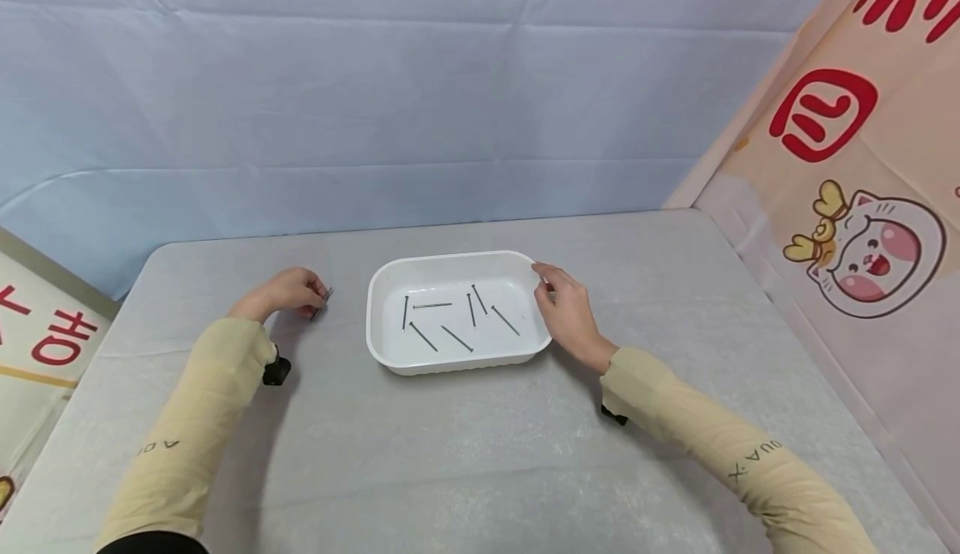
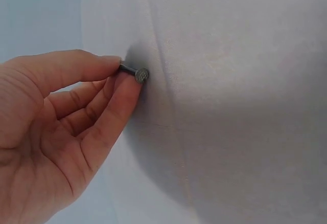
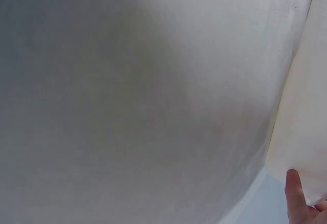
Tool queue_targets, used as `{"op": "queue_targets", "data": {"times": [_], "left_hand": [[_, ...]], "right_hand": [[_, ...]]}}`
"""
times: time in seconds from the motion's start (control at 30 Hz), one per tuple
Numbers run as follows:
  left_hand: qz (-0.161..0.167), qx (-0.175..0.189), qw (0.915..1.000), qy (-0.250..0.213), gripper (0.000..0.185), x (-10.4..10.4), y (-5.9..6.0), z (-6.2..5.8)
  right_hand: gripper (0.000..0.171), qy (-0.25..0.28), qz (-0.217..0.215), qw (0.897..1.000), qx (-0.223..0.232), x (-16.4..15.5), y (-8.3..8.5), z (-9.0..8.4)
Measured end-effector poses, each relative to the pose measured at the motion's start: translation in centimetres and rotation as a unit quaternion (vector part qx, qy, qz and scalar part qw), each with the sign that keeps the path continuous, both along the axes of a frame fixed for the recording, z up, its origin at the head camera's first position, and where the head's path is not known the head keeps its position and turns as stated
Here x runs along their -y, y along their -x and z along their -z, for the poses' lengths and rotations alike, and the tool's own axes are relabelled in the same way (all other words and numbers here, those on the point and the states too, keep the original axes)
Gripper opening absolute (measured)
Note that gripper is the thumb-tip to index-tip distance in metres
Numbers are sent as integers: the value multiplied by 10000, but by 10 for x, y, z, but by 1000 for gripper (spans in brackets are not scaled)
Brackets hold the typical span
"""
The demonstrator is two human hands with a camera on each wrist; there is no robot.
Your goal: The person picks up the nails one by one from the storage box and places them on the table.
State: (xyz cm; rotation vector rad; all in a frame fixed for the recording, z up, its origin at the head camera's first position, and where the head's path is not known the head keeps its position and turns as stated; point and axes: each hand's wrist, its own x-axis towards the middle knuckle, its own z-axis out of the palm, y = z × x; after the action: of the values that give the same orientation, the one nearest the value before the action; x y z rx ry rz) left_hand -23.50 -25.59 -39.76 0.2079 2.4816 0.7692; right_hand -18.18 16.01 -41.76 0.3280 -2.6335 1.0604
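The nail (image 2: 134,72) is sitting pinched in your left hand (image 1: 288,291), out on the grey desk (image 1: 465,454) well to the left of the white tray (image 1: 390,283). In the left wrist view you are clamping its shank between the thumb tip and the side of the index finger, the fingers (image 2: 115,106) curling round it, so that only the flat round head and a short bit of shank are poking out past them. The point end is hidden inside your grip. The hand is resting low on the desk, apart from the tray.

Six more nails (image 1: 450,321) are lying loose and scattered on the tray floor, none of them touching your hands.

Your right hand (image 1: 566,312) is steadying the tray at its far right corner: the fingertips are touching the rim there, the fingers only gently bent, and I cannot tell from these views whether they are actually gripping the edge or merely resting against it. The right wrist view is showing little more than one fingertip (image 3: 294,196) beside the tray wall.

By my reading you are in the carrying step, one nail picked up and not yet delivered. The next move is likely calling for a short sweep rightward over the near rim, keeping the pinch firm on that thin shank, and letting go only once the nail is above the tray floor.
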Motion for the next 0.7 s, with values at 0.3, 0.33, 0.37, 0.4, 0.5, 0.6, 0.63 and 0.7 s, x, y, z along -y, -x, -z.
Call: {"op": "queue_targets", "data": {"times": [0.3, 0.33, 0.37, 0.4, 0.5, 0.6, 0.63, 0.7], "left_hand": [[-90, 5, 10000, -29, 20, -2, -1, 1], [-69, -1, 10000, -27, 20, -2, 0, 1], [-59, -7, 10000, -19, 20, -2, 0, 1], [-47, -6, 10000, -17, 20, -2, 0, 1], [-9, 15, 10000, -37, 20, -1, 1, 0], [67, 32, 10000, -1, 22, -1, 3, -2], [96, 20, 9999, 41, 22, -1, 3, -3], [178, -13, 9998, 115, 22, -1, 4, -5]], "right_hand": [[34, -29, 6, 10000, -34, 0, -1, 0], [34, -39, 15, 10000, -42, 0, -1, 0], [34, -52, 26, 10000, -49, 0, -1, 0], [34, -52, 31, 10000, -46, 0, 0, 0], [34, -73, 49, 10000, -40, 1, 0, 0], [34, -70, 56, 10000, -18, 1, 0, 1], [34, -75, 57, 10000, -16, 1, 0, 1], [34, -82, 56, 9999, -24, 1, 1, 1]]}}
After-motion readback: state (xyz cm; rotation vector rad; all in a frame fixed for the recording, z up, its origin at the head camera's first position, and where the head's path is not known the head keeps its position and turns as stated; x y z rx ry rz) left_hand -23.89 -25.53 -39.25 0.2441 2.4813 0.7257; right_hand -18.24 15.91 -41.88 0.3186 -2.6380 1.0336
